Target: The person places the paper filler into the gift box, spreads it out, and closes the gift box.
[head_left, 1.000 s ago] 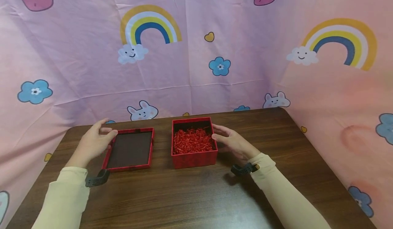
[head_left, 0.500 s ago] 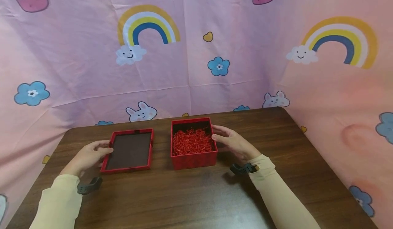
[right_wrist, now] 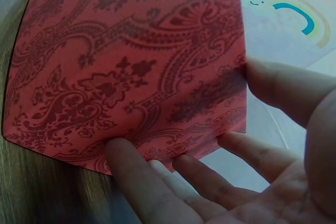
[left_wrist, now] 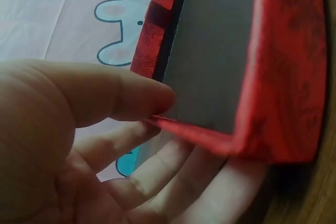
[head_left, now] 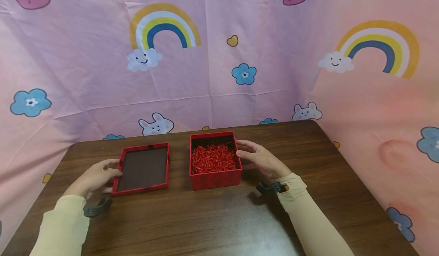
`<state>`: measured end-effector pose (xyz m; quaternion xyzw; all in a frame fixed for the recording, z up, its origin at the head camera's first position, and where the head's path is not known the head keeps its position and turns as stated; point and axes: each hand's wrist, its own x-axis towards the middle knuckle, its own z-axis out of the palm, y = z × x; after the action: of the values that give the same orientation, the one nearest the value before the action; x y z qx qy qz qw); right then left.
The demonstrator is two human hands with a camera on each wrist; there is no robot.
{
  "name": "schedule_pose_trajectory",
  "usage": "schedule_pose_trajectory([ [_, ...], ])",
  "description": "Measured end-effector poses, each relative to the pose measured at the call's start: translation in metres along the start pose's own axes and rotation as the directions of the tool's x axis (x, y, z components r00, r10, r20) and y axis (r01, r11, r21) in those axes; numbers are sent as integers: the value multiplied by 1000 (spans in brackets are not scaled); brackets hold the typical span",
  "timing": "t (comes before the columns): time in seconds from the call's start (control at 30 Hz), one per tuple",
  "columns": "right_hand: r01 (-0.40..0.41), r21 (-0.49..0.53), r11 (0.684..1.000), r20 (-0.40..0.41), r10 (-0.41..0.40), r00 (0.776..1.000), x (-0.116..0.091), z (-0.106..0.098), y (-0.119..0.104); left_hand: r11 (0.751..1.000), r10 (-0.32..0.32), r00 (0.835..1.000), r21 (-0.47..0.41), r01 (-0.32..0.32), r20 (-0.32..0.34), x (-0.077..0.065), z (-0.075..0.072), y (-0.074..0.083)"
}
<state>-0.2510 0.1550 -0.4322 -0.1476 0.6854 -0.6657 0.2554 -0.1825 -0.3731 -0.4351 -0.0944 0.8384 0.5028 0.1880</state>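
In the head view a shallow red box lid (head_left: 144, 168) lies inside-up on the left, with a dark lining. My left hand (head_left: 97, 176) pinches its left wall, thumb (left_wrist: 142, 98) over the rim and fingers beneath, as the left wrist view shows. To the right stands the matching deep red box (head_left: 216, 180), uncovered and filled with crinkled red paper shreds (head_left: 214, 159). Beside its right wall is my right hand (head_left: 262, 159), fingers extended. Its fingertips touch the patterned red side in the right wrist view, with the thumb at the rim.
Both box parts rest on a dark brown wooden table (head_left: 205, 225), with a strip of tabletop between them. A pastel cloth (head_left: 192, 73) with rainbows, flowers and rabbits hangs behind the table and along its sides.
My left hand has come down from the lid's far left corner to its left wall and taken hold there. The lid has shifted slightly. My right hand has stayed by the box.
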Motion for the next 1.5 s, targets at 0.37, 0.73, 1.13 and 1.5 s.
schedule_pose_trajectory([
  [0.37, 14, 24, 1000, 4, -15, 1000, 0, 1, 4, 999, 48, 998, -4, -48, -37, 0, -3, -6],
  [0.73, 11, 0, 1000, -11, -11, 1000, -2, 0, 2, 996, 92, 990, 3, -92, -103, 2, -7, 2],
  [1.13, 17, -10, 1000, -8, -17, 1000, -2, 2, 3, 984, 176, 969, 9, -177, -174, 2, -5, 40],
  [1.5, 36, -24, 999, 1, -36, 999, -2, 1, 1, 975, 211, 959, -35, -221, -187, 5, 16, 91],
])
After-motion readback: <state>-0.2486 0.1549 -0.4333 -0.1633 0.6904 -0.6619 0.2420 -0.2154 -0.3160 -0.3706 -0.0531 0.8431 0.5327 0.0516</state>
